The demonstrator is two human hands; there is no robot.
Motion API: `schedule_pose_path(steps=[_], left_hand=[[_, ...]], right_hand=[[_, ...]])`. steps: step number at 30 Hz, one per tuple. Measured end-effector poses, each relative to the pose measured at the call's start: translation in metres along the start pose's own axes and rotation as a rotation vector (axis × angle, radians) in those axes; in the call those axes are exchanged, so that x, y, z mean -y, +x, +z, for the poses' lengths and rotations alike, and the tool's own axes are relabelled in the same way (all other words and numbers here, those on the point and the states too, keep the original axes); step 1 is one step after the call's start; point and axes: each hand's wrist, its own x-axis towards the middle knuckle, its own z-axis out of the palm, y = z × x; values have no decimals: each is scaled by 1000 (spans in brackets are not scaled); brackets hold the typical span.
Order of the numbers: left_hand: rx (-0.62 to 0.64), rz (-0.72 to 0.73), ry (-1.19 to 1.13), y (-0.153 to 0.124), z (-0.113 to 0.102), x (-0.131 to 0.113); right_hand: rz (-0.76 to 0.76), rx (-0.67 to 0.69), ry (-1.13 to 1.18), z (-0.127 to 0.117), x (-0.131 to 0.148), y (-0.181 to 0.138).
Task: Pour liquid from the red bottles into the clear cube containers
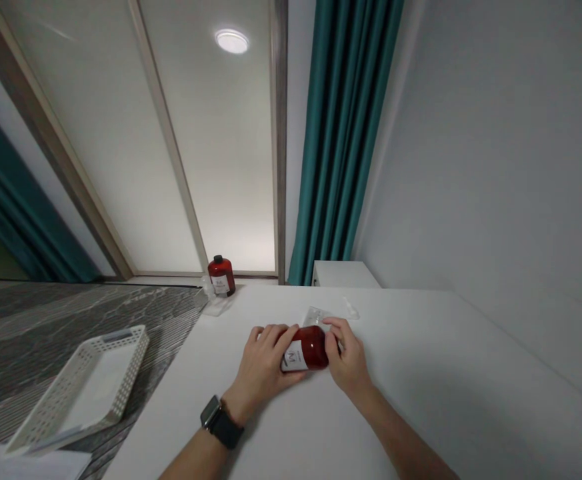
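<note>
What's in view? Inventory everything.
Held bottle: 1, red, in hands
Standing bottle: 1, red, table corner
Plastic pieces: at least 3, clear, on table
Table: 1, white, centre
Basket: 1, white, left
Paper: uncounted, white, lower left
Curtains: 2, teal, beside panels
Panels: 2, frosted, behind
Light: 1, white, on panel
Cabinet: 1, white, beyond table
Floor: 1, grey, left
Wall: 1, grey, right
Watch: 1, black, left wrist
Left hand: 1, bare, on bottle
Right hand: 1, bare, on bottle

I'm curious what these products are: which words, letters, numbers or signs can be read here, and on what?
"M": on the white label of the held red bottle; its finer print is too small to read.
Front label of the standing red bottle: print too small and blurred to read.
No other text can be read.
</note>
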Motion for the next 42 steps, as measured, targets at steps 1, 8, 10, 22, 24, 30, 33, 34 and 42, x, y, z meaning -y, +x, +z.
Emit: schedule_pose_path(steps=[1,8,10,22,24,30,33,34,42], left_hand=[[-18,-22,-29,0,2,1],[-49,-240,-319,-8,12,4],[-44,-333,-459,-7,13,1],[12,-266,-764,-9,10,-3],[8,-297,-767,-9,11,-4],[24,-369,-895,-4,11,-10],[-5,-381,-890,-3,8,-10],[-17,-379,-881,-3,7,-10],[-97,-355,-797,-5,7,-2]], right_hand=[[10,5,27,1,0,0],[-49,57,84,0,2,0],[-51,116,119,1,2,-1],[-18,147,172,7,0,-4],[-17,155,138,5,1,-3],[-19,240,130,5,7,-5],[-42,251,132,6,8,-6],[-46,251,129,6,9,-7],[-53,244,57,10,4,-13]])
